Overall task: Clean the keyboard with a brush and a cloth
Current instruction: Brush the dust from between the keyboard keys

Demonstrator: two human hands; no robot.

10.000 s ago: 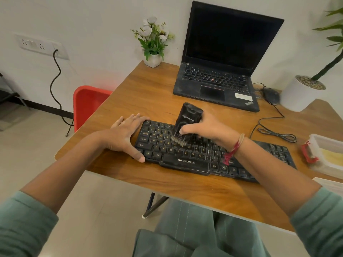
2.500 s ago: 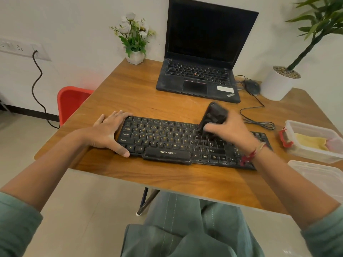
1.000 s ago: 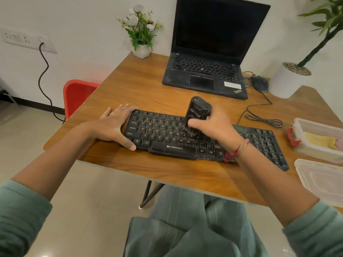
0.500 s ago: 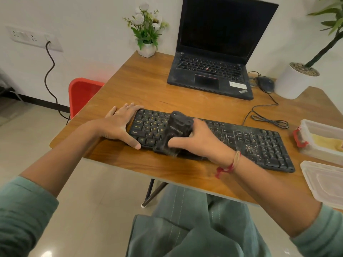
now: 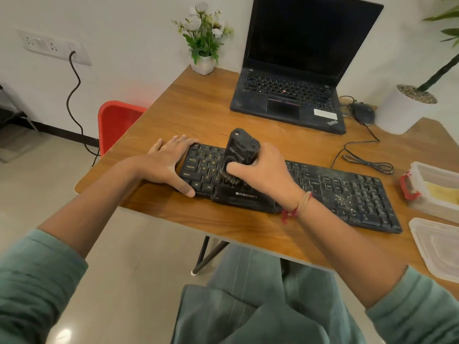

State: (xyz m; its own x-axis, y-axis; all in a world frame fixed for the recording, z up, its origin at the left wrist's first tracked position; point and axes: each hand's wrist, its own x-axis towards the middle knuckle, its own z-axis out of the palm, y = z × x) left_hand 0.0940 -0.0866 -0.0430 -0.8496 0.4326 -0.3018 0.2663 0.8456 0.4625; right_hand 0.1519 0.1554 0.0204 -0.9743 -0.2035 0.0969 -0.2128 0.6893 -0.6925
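Note:
A black keyboard (image 5: 347, 192) lies across the near part of the wooden desk (image 5: 198, 115), with pale dust and crumbs on its right keys. My right hand (image 5: 260, 170) grips a black brush (image 5: 242, 147), whose bristles rest on the keys left of the middle, just above the space bar. My left hand (image 5: 169, 162) lies flat over the keyboard's left end, fingers straight and thumb along the front edge. A yellow cloth (image 5: 444, 192) sits in a clear plastic box (image 5: 419, 197) at the right edge.
An open black laptop (image 5: 293, 95) stands behind the keyboard, with a mouse (image 5: 362, 112) and a coiled cable (image 5: 367, 162) to its right. A small flower pot (image 5: 203, 63) and a large white planter (image 5: 407, 108) sit at the back. The box's lid (image 5: 437, 247) lies near right. A red chair (image 5: 116, 120) stands left.
Over the last second my right hand swept the brush leftward and toward the keyboard's front edge, then back up onto the left-middle keys. My left hand stayed on the keyboard's left end.

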